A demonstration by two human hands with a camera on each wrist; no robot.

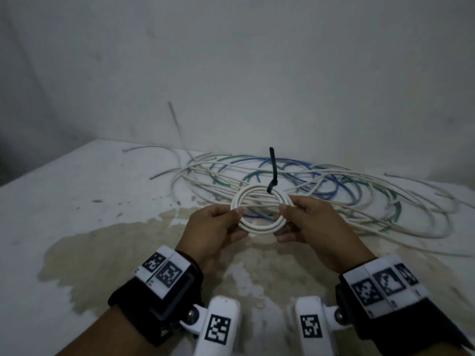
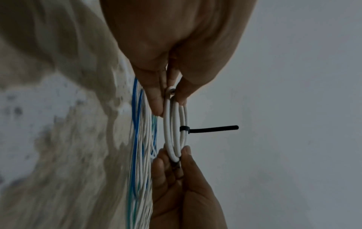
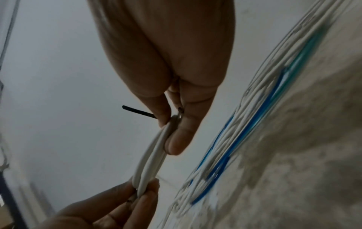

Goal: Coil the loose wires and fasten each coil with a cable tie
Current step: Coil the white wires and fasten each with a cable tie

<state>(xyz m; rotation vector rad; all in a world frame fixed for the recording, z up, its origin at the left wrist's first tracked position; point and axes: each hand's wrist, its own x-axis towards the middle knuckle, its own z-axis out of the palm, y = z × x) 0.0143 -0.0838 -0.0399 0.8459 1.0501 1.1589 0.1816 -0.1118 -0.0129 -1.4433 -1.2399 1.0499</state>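
Observation:
A small white wire coil point(image 1: 259, 225) is held up between both hands above the table. My left hand point(image 1: 232, 214) pinches its left side between thumb and fingers, and my right hand point(image 1: 285, 214) pinches its right side. A black cable tie point(image 1: 272, 170) is fastened round the coil's far edge, its tail sticking straight up. In the left wrist view the coil point(image 2: 175, 131) shows edge-on with the tie point(image 2: 211, 128) pointing right. The right wrist view shows the coil point(image 3: 154, 156) edge-on, with the tie's tail point(image 3: 137, 111) behind my fingers.
A tangle of loose white, blue and green wires point(image 1: 321, 191) lies on the white table point(image 1: 64, 201) behind my hands, spreading to the right. A brownish stain point(image 1: 115, 253) covers the near tabletop. A grey wall point(image 1: 231, 60) rises directly behind the wires.

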